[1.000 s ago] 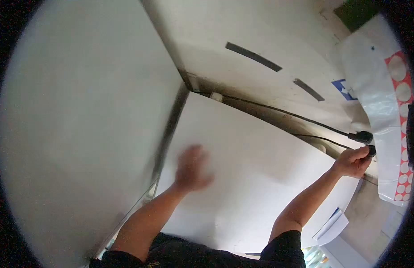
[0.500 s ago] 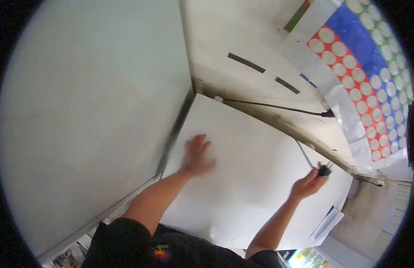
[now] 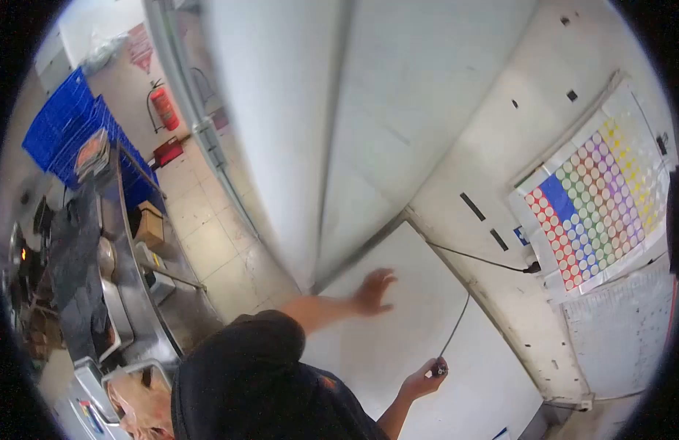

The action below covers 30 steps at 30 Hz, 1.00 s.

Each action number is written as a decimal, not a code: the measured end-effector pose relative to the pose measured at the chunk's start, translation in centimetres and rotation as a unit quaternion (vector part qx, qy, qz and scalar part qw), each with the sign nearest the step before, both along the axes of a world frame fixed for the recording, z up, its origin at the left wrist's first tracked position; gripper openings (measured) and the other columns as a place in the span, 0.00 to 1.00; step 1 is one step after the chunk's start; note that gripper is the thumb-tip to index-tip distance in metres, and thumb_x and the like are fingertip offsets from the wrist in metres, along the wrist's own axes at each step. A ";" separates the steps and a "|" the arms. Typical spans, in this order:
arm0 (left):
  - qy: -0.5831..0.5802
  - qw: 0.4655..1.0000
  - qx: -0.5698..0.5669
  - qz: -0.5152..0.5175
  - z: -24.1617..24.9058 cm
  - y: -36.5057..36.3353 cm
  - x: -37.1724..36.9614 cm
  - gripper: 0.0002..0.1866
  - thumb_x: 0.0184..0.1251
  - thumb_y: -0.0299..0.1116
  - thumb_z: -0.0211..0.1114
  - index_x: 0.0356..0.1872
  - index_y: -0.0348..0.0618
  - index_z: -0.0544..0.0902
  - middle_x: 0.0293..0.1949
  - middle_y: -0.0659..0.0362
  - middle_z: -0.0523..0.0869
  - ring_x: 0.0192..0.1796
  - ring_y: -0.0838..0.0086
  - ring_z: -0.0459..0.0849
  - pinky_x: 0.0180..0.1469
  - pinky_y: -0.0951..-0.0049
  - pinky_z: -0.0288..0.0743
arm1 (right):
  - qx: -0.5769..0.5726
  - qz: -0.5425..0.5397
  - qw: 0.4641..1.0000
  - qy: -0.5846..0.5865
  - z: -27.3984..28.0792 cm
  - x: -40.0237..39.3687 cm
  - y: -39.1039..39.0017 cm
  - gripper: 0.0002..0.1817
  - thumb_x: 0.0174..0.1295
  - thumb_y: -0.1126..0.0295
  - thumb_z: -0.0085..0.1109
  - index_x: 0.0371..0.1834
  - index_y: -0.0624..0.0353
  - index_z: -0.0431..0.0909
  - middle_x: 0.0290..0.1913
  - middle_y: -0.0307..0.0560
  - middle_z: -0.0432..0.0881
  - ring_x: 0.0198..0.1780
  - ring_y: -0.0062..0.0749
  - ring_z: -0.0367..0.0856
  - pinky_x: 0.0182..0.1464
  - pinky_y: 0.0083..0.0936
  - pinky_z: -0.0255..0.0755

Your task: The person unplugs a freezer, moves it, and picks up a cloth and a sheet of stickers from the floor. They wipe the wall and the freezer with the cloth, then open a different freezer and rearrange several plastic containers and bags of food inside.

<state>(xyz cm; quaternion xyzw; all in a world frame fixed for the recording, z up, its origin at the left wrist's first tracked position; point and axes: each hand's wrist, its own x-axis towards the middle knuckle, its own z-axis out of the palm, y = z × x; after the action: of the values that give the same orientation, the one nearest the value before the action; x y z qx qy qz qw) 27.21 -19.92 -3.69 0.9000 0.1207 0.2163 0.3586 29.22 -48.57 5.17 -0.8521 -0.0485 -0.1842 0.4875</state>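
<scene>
My right hand (image 3: 417,384) grips a black power plug (image 3: 439,367) over the front part of a white flat top (image 3: 398,348). From the plug a thin dark cord (image 3: 455,331) runs up and back over the top's wall-side edge. Farther left, my left hand (image 3: 373,293) hovers over the same white surface, its fingers apart and slightly bent, holding nothing.
A tall pale panel (image 3: 281,132) rises left of the white top. On the wall, a second plug (image 3: 532,268) sits with its cord, below a chart of coloured dots (image 3: 589,213). Leftward stand a metal counter (image 3: 152,323), blue crates (image 3: 68,125) and a fire extinguisher (image 3: 163,108).
The view has swung left, bringing the counter, floor and crates into sight. My right hand still holds the plug, now turned differently; my left hand remains raised with fingers apart.
</scene>
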 end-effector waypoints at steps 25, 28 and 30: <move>0.056 0.806 -0.300 0.507 -8.9 6.5 -41.6 0.26 0.68 0.34 0.68 0.64 0.34 0.73 0.55 0.43 0.82 0.55 0.54 0.82 0.60 0.55 0.75 | -0.217 0.050 0.974 0.032 -9.6 -8.9 3.0 0.36 0.59 0.70 0.68 0.72 0.58 0.67 0.73 0.63 0.62 0.75 0.59 0.58 0.73 0.59 0.55; 0.320 0.774 -0.239 0.492 -15.6 8.1 -47.9 0.26 0.66 0.40 0.70 0.61 0.36 0.76 0.50 0.39 0.85 0.52 0.52 0.86 0.56 0.53 0.78 | -0.228 0.080 0.970 0.035 -8.9 -11.2 3.7 0.35 0.59 0.71 0.67 0.72 0.57 0.67 0.73 0.63 0.63 0.75 0.59 0.58 0.73 0.59 0.55; 0.456 0.870 -0.053 0.179 -18.9 9.4 -53.0 0.24 0.63 0.39 0.69 0.57 0.38 0.79 0.43 0.42 0.88 0.47 0.50 0.88 0.52 0.50 0.80 | -0.214 0.068 0.974 0.039 -8.8 -12.0 4.6 0.33 0.59 0.70 0.67 0.71 0.56 0.69 0.72 0.63 0.64 0.75 0.59 0.58 0.74 0.58 0.54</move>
<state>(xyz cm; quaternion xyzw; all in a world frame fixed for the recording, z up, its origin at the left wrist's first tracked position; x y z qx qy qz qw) -25.76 -10.49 -22.59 0.8412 0.4410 -0.1643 0.2661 17.23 -43.95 -3.61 -0.9378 -0.1256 -0.1027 0.3070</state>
